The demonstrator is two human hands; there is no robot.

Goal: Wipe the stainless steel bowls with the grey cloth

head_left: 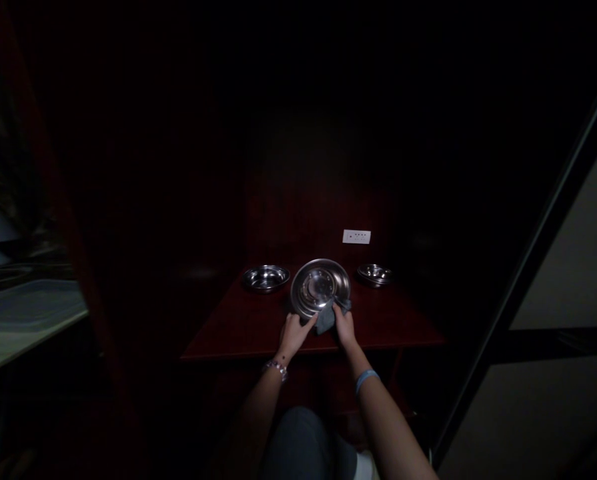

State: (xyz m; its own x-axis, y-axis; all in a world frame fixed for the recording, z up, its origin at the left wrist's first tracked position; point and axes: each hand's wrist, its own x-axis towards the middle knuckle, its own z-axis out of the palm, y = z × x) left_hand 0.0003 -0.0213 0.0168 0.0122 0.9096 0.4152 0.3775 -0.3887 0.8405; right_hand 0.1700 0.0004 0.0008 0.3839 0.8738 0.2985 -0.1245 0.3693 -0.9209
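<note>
A shiny metal bowl is held up and tilted in front of me, over the front part of a dark red table. My left hand grips its lower left rim, thumb along the edge. In my right hand is a grey cloth, pinched against the bowl's lower right rim, with part of it hanging down. Behind on the left rests another metal bowl. To the right sit smaller metal bowls, seemingly stacked.
A white wall socket is on the back panel above the table. Dark side panels enclose the space. At far left, a pale surface carries a clear flat container. My knee is below the table's front edge.
</note>
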